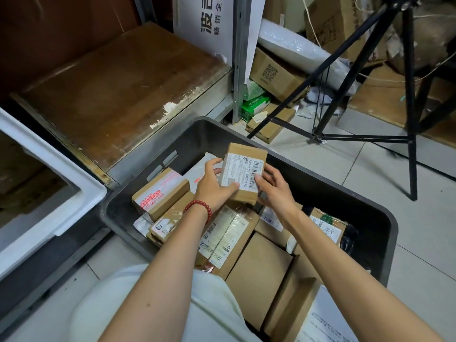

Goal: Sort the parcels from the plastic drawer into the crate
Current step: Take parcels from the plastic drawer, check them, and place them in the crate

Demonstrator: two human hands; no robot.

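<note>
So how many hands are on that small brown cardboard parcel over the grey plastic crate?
2. The left hand grips the small brown cardboard parcel on its left; the right hand holds its lower right edge.

brown labelled parcel point(243, 174) above grey crate point(320, 183)

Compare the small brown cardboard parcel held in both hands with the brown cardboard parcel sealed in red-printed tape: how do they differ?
The small brown cardboard parcel is held above the dark grey plastic crate by left hand and right hand; the red-taped parcel lies in it. The held one shows a white barcode label; the other, red-printed tape. Both are brown cardboard boxes.
</note>
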